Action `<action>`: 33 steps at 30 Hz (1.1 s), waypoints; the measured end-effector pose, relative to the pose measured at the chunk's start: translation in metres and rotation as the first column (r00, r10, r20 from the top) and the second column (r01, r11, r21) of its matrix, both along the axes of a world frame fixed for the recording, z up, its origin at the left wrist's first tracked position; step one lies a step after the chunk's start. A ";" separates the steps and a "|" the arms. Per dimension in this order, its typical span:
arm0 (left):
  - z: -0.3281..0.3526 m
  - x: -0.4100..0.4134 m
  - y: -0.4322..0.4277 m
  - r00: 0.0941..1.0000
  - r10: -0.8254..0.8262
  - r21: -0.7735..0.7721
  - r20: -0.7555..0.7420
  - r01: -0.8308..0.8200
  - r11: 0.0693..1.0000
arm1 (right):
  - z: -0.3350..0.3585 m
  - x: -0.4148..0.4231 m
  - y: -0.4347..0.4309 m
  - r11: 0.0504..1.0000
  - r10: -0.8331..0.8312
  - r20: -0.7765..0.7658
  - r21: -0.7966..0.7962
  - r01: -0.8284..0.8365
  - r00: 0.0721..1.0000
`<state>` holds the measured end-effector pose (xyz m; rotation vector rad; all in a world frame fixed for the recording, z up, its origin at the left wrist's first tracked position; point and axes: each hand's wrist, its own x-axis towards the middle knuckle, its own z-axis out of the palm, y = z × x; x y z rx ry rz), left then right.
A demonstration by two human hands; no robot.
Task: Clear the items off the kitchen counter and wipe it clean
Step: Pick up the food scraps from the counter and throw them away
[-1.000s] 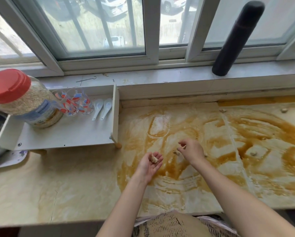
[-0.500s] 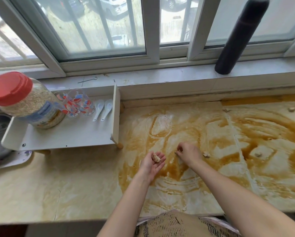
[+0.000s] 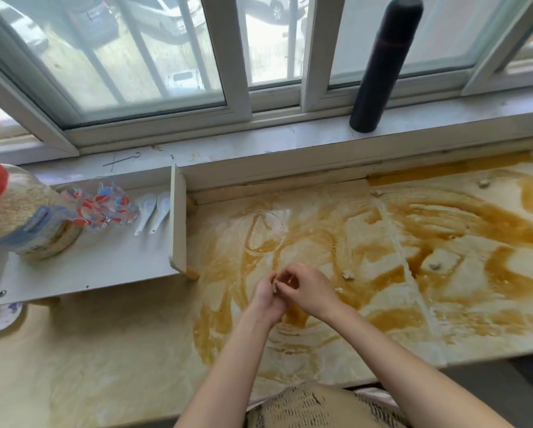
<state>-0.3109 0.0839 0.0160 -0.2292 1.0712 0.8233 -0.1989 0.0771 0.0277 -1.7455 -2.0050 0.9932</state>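
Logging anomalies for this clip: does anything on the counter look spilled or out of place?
Yes. A brown spill is smeared in streaks across the counter from the middle rightward, with small crumbs scattered in it.

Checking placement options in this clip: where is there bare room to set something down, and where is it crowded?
Free: the front-left counter, between the shelf and the smear; the shelf front, right of the jar; the windowsill left of the flask. Crowded: the shelf back, with glasses and spoons; the smeared middle, with scraps, left hand and right hand.
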 end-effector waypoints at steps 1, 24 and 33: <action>0.001 0.004 0.001 1.000 0.006 -0.002 0.006 -0.006 1.000 | -0.001 0.006 0.001 1.000 -0.014 0.003 -0.003 0.014 1.000; -0.006 0.049 0.006 0.991 -0.128 -0.049 -0.029 0.127 0.991 | -0.052 0.126 0.018 0.965 -0.192 0.389 -0.094 0.246 0.901; -0.005 0.081 0.018 0.993 -0.111 -0.087 0.032 0.113 0.990 | 0.008 0.108 0.018 0.996 -0.090 -0.107 -0.012 0.089 0.990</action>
